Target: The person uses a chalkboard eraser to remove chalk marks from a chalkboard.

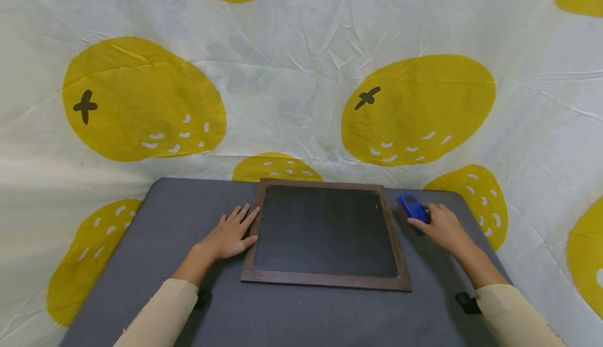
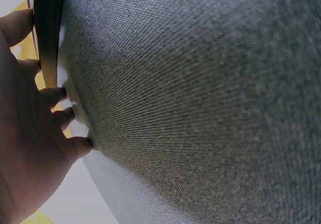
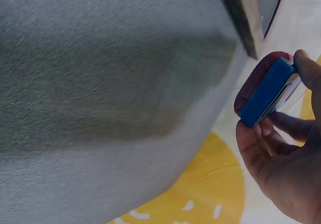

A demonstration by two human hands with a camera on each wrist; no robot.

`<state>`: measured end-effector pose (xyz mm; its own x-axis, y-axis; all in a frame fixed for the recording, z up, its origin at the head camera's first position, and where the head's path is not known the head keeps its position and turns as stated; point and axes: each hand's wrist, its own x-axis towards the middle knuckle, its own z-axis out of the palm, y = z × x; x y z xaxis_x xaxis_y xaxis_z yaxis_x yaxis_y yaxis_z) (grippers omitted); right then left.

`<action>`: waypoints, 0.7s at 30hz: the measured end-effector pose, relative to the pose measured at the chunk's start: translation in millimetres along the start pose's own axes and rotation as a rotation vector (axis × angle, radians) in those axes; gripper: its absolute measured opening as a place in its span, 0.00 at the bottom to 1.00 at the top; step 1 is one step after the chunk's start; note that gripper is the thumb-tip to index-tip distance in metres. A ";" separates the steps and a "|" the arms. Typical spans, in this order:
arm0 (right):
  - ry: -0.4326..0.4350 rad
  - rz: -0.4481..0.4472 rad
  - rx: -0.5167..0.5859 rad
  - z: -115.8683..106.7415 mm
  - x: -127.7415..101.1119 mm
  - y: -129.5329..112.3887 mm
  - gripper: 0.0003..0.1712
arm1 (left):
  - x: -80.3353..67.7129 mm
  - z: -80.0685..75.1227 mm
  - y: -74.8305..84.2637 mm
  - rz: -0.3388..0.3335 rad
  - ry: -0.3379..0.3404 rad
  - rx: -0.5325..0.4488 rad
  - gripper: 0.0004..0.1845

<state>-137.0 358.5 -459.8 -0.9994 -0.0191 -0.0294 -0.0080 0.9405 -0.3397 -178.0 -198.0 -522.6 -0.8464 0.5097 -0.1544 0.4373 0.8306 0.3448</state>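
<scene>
A chalkboard (image 1: pixel 325 232) in a brown wooden frame lies flat on the grey table, its dark surface bare apart from a small light mark near the upper right. My left hand (image 1: pixel 229 234) rests at the frame's left side with fingers spread, thumb and index finger at the wood. In the left wrist view those fingers reach along the frame's edge (image 2: pixel 47 33). To the right of the board, my right hand (image 1: pixel 443 226) grips a blue board eraser (image 1: pixel 413 208) between thumb and fingers. The right wrist view shows the eraser's reddish pad (image 3: pixel 258 78) facing away from the palm.
The grey table (image 1: pixel 301 315) has rounded far corners and meets a hanging white cloth (image 1: pixel 292 101) printed with large yellow fruit shapes. Dark bands (image 1: pixel 468 303) sit at both wrists near the beige sleeves.
</scene>
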 end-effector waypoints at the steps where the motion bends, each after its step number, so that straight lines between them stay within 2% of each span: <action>1: -0.001 0.015 0.000 0.4 -0.6 2.9 0.48 | 0.0 -0.3 0.3 0.002 0.001 -0.004 0.41; 5: 0.001 0.059 -0.013 3.1 -3.7 11.6 0.49 | 0.1 -0.3 0.5 -0.004 -0.002 0.003 0.41; 14: 0.037 0.149 -0.026 20.9 -10.2 25.1 0.44 | 2.8 2.4 -1.7 0.000 0.008 0.001 0.41; 21: 0.041 0.195 -0.020 31.5 -14.5 27.4 0.45 | 1.3 2.9 -2.3 0.008 0.008 -0.007 0.42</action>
<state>-121.7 373.9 -498.3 -0.9826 0.1775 -0.0548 0.1857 0.9316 -0.3126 -179.3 -198.6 -526.3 -0.8454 0.5143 -0.1444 0.4418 0.8251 0.3520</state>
